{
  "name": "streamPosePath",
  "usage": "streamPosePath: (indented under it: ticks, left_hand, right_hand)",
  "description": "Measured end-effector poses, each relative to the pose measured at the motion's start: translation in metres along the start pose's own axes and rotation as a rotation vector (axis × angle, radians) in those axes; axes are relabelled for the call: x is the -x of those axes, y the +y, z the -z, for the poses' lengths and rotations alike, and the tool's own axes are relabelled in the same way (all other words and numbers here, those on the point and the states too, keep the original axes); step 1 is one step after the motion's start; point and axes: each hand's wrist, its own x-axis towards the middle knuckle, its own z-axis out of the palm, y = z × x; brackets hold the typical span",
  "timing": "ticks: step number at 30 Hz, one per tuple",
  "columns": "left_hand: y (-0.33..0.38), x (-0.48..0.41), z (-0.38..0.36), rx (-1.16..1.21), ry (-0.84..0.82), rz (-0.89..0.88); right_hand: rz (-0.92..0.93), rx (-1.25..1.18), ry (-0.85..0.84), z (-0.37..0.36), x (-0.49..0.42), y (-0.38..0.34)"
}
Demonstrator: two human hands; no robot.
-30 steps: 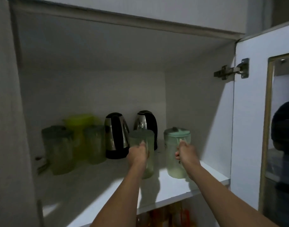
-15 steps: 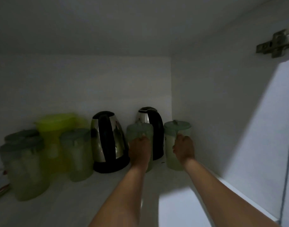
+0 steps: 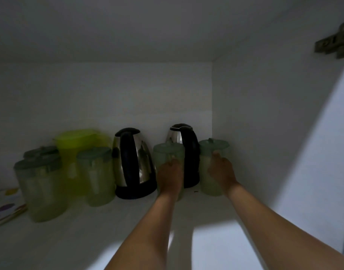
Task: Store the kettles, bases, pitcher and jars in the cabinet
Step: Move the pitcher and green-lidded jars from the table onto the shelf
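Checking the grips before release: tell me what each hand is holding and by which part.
Left hand grips a green jar by its front side; right hand grips another green jar by its side. Handles cannot be made out.

- Left hand (image 3: 170,175): bare, no ring or glove visible.
- Right hand (image 3: 222,170): bare too.
- Behind the fingers, both forearms are sleeveless, wrists unadorned.

Pale green jars (image 3: 98,176) with grey-green lids are showing beside a yellow-green pitcher (image 3: 77,151), two kettles (image 3: 135,162) are gleaming silver and black, the shelf (image 3: 69,240) is looking white, and a mat (image 3: 3,205) is showing coloured dots.
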Motion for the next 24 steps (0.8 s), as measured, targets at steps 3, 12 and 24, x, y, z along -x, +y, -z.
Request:
streamPosePath:
  ticks: [3,12,24]
  left_hand:
    - [-0.002,0.008,0.004,0.071,-0.001,0.039]
    - [-0.026,0.026,0.015,0.011,-0.274,0.179]
    - [-0.024,0.095,0.030,-0.382,-0.604,-0.040]
  right_hand:
    - [-0.043,0.032,-0.060,0.011,0.010,-0.002]
    - [-0.120,0.133,0.007,0.037,0.031,0.001]
    - [-0.055,0.317,0.391,0.077,0.171,0.001]
